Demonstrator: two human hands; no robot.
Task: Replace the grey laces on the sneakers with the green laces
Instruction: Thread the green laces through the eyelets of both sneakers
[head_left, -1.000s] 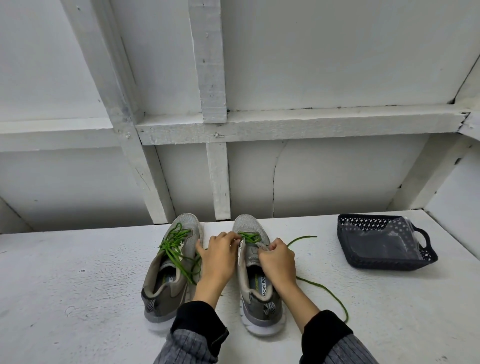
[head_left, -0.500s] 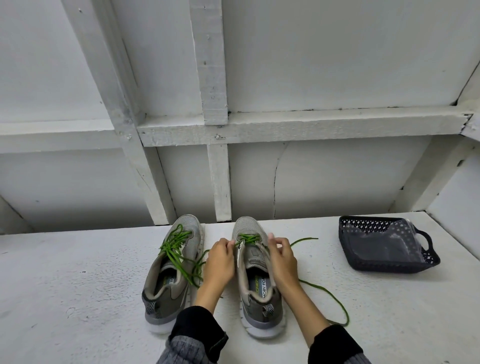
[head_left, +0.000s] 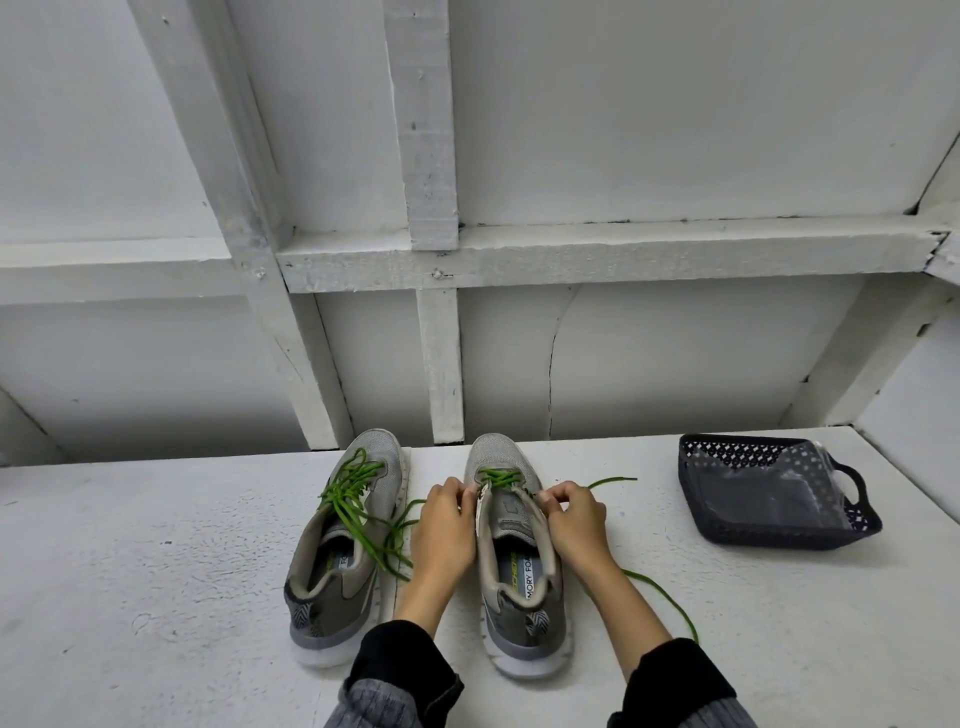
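We steady the right sneaker (head_left: 511, 561) near the table's (head_left: 156, 571) back edge, left hand (head_left: 441, 525) pinching its left eyelet flap, right hand (head_left: 574, 519) pinching the green lace (head_left: 660, 597) at the opposite eyelets, probably to thread it. The left sneaker (head_left: 343, 551) is already laced.
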